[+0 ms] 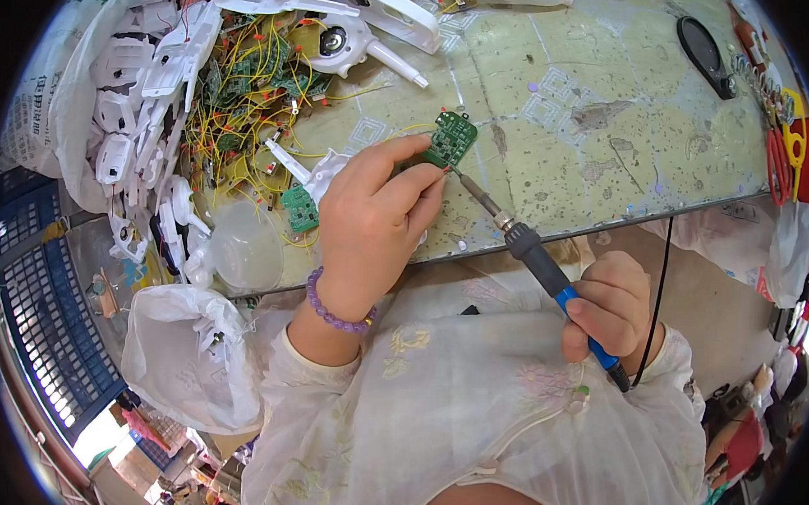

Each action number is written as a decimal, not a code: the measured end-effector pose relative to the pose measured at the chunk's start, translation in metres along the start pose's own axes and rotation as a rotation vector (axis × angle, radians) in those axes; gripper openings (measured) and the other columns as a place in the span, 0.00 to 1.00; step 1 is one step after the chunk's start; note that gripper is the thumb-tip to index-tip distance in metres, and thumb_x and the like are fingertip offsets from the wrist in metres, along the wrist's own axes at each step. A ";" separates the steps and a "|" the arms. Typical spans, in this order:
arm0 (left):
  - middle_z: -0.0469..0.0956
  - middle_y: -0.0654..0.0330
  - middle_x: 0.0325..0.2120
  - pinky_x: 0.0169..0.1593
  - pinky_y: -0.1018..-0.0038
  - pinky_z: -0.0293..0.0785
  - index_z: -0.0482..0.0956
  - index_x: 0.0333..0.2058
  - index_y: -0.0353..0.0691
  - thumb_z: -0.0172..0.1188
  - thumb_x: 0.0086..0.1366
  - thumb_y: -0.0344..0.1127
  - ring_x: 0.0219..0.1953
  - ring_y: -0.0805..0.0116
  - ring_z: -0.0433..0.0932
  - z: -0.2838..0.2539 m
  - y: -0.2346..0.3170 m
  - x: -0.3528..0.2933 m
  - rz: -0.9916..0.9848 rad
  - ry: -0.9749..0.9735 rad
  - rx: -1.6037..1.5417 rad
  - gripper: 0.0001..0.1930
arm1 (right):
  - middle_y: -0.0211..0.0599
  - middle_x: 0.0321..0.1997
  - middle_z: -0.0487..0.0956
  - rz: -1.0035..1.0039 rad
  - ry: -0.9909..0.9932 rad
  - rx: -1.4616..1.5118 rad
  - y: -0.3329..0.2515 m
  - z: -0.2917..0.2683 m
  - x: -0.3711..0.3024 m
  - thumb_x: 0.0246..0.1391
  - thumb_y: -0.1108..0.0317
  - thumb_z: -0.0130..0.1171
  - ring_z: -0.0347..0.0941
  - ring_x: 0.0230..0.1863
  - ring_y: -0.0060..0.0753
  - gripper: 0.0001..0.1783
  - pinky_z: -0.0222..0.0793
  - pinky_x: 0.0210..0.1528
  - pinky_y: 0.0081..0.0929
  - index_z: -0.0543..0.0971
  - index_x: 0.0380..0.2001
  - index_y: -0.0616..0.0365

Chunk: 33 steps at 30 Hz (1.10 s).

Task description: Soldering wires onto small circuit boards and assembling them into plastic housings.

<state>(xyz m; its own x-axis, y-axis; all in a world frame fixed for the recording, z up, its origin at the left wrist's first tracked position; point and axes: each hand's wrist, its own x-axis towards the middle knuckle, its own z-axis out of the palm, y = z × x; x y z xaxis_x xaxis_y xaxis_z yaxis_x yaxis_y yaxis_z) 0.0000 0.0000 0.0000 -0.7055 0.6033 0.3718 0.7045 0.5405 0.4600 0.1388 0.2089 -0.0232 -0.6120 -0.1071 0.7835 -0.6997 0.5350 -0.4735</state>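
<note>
My left hand (379, 211) pinches a small green circuit board (453, 139) by its lower left edge, above the worn table. A yellow wire runs off the board to the left. In my right hand (608, 306) is a soldering iron (540, 258) with a blue and black handle, its fingers wrapped round the grip. The iron's tip meets the board's lower edge, close to my left fingertips; whether it touches a wire end there is too small to tell. A white plastic housing part (322, 175) and another green board (300, 210) lie just left of my left hand.
A heap of wired boards (258, 84) and piled white plastic housings (150, 79) cover the table's left side. A clear round tub (247, 246) stands at the near edge, above a white plastic bag (188, 360). Yellow-handled scissors (794, 143) and a black oval part (702, 49) are far right.
</note>
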 end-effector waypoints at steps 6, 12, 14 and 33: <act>0.79 0.61 0.37 0.36 0.70 0.75 0.80 0.28 0.39 0.67 0.48 0.27 0.35 0.61 0.78 0.000 0.000 -0.001 -0.007 -0.002 -0.002 0.08 | 0.31 0.23 0.72 -0.004 -0.001 0.002 0.000 0.001 0.001 0.47 0.68 0.58 0.66 0.19 0.30 0.11 0.59 0.16 0.25 0.73 0.35 0.60; 0.80 0.61 0.38 0.36 0.70 0.75 0.80 0.28 0.39 0.67 0.48 0.27 0.36 0.61 0.78 0.000 0.000 -0.001 -0.012 0.000 -0.005 0.07 | 0.32 0.23 0.73 -0.012 0.021 -0.006 0.001 -0.002 -0.002 0.50 0.67 0.57 0.66 0.19 0.30 0.11 0.58 0.15 0.25 0.73 0.35 0.60; 0.80 0.60 0.38 0.32 0.74 0.74 0.82 0.28 0.39 0.68 0.48 0.24 0.31 0.65 0.79 -0.001 -0.001 0.000 0.013 0.011 0.017 0.07 | 0.34 0.24 0.73 -0.008 0.020 -0.022 0.000 -0.007 -0.002 0.52 0.65 0.57 0.67 0.20 0.32 0.12 0.59 0.16 0.27 0.72 0.36 0.62; 0.79 0.56 0.36 0.40 0.66 0.73 0.80 0.33 0.37 0.67 0.51 0.30 0.37 0.56 0.77 -0.016 0.000 0.011 -0.023 0.045 -0.019 0.09 | 0.36 0.22 0.70 0.281 1.034 -0.658 0.020 -0.164 0.016 0.60 0.64 0.52 0.63 0.19 0.23 0.13 0.58 0.21 0.17 0.72 0.28 0.65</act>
<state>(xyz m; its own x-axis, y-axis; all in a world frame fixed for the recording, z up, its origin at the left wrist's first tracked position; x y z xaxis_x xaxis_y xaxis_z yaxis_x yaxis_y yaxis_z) -0.0086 -0.0030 0.0174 -0.7247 0.5633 0.3969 0.6867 0.5425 0.4839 0.1750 0.3555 0.0461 0.0731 0.6243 0.7778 -0.0938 0.7807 -0.6178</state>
